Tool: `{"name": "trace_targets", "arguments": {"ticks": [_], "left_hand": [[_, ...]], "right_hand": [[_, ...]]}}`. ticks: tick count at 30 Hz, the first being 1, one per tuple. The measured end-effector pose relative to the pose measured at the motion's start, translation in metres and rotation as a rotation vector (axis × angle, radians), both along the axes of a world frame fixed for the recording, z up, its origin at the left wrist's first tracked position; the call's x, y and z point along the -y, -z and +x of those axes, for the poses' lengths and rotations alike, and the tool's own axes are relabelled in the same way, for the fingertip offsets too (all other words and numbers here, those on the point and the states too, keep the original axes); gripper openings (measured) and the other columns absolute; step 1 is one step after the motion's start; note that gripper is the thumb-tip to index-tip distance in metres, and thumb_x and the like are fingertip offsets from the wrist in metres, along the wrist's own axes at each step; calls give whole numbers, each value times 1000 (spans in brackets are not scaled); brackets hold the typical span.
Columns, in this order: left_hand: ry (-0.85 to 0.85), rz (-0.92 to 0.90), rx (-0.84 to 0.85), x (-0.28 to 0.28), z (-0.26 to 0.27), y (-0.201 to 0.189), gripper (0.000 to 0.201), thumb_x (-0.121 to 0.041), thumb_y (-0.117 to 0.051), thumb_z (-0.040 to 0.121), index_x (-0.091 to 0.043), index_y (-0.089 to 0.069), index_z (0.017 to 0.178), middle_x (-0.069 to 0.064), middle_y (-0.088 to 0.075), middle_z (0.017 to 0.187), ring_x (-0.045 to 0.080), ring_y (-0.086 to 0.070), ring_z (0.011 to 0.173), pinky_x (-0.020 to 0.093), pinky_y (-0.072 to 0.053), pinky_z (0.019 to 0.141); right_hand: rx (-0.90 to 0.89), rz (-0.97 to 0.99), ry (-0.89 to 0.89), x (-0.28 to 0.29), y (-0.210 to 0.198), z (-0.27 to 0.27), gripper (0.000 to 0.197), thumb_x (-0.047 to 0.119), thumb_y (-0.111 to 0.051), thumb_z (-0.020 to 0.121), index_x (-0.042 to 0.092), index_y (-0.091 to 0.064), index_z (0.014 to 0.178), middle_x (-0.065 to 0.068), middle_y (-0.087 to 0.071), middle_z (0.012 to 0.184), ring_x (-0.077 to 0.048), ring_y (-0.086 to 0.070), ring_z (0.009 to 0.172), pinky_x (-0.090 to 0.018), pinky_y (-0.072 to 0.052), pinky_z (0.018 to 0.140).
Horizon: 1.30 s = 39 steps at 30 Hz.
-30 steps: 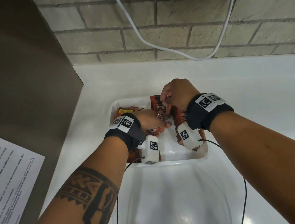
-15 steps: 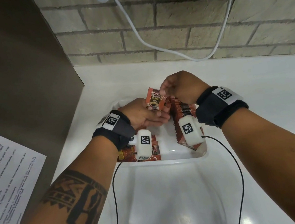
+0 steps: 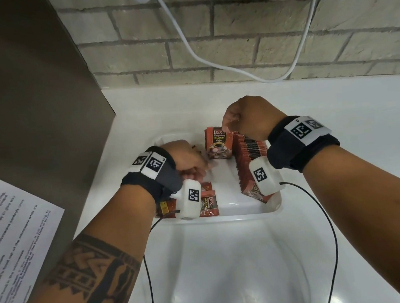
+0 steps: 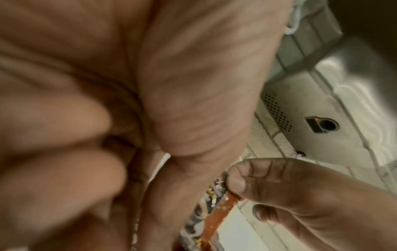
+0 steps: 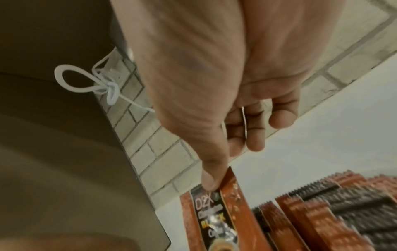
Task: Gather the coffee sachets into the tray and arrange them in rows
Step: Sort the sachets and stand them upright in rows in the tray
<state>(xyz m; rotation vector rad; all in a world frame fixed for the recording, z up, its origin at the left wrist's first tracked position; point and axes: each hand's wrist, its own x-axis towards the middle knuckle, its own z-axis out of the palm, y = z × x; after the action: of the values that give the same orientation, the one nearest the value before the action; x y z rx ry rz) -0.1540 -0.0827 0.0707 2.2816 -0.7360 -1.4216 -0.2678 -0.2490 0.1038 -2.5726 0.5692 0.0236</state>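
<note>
Right hand [image 3: 247, 117] pinching upright sachet [image 3: 219, 145] by top edge, at 9 o'clock of standing row [image 3: 251, 155] in tray [image 3: 249, 209]. Left hand [image 3: 187, 161] curled low; holding anything or not, cannot tell. Step: adding to row. Next: press sachet flush, release. Loose sachets [image 3: 209, 202] at 6 o'clock; cable [image 3: 207, 57] well apart.

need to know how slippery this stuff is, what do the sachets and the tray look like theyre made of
The sachet in the right hand looks like glossy printed foil or plastic film: it glints and has a serrated crimped top edge, as does the row of sachets. The tray looks like smooth white plastic or melamine, with soft reflections; which one, I cannot tell.
</note>
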Motion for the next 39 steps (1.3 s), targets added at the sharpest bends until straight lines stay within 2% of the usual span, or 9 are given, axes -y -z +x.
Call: {"name": "trace_targets", "arguments": {"ticks": [3,9,13,17,22,27,35,38,39], "left_hand": [[165,23,63,8,-11,3,27,-32,-67,95,-10,-73,108,0,-67,72,9,-47,44,18,-35,41],[203,-55,65,26,-28,19,36,-26,-58,99,-20,-60,135,-1,-58,75,15,-44,52,16,-38,40],[54,-128,18,29,-29,34,40,-18,-61,98,-12,-57,137,6,-62,101,21,-60,75,34,-57,72],[12,-164,29,33,-27,41,36,-16,-62,97,-10,-61,133,5,-63,104,20,-61,82,31,-55,71],[-28,-179,-4,34,-27,46,34,-16,-63,97,-5,-64,128,9,-66,104,25,-62,90,44,-54,92],[-47,-179,-34,33,-27,45,33,-16,-63,97,-4,-64,128,7,-64,102,24,-60,89,28,-49,69],[-11,-143,-2,32,-31,40,35,-16,-62,98,-4,-62,131,20,-65,130,21,-59,92,24,-48,67],[78,-123,-23,29,-30,29,46,-10,-55,101,-7,-48,146,13,-60,135,20,-54,90,1,-36,51],[149,-135,3,29,-29,28,47,-9,-52,102,-10,-44,149,11,-60,131,18,-52,86,1,-33,45]], "right_hand": [[-65,-22,4,-6,13,3,18,17,-64,87,26,-76,79,17,-58,75,-5,-54,79,-15,-34,61],[-140,-67,51,-12,33,11,29,14,-63,82,35,-69,62,16,-62,69,-10,-59,76,-26,-45,65],[-156,-95,60,-11,35,11,32,14,-63,83,35,-66,60,15,-62,73,-13,-60,79,-30,-53,69],[-149,-76,56,-9,36,11,34,13,-64,82,36,-65,57,15,-62,73,-13,-61,79,-31,-54,72],[-124,-21,76,-6,40,11,30,11,-68,81,33,-67,61,15,-65,73,-12,-62,77,-29,-52,70],[-117,-15,67,-5,42,12,28,13,-71,81,34,-66,64,18,-62,73,-10,-61,80,-26,-45,69],[-118,-7,63,-4,39,11,28,16,-74,81,36,-63,66,19,-57,74,-10,-58,83,-25,-41,69],[-125,-15,70,-5,38,11,27,17,-75,81,37,-63,66,19,-57,75,-10,-58,85,-25,-42,70],[-125,-12,72,-4,38,10,27,17,-76,80,36,-64,66,19,-57,76,-11,-59,85,-25,-42,70]]}}
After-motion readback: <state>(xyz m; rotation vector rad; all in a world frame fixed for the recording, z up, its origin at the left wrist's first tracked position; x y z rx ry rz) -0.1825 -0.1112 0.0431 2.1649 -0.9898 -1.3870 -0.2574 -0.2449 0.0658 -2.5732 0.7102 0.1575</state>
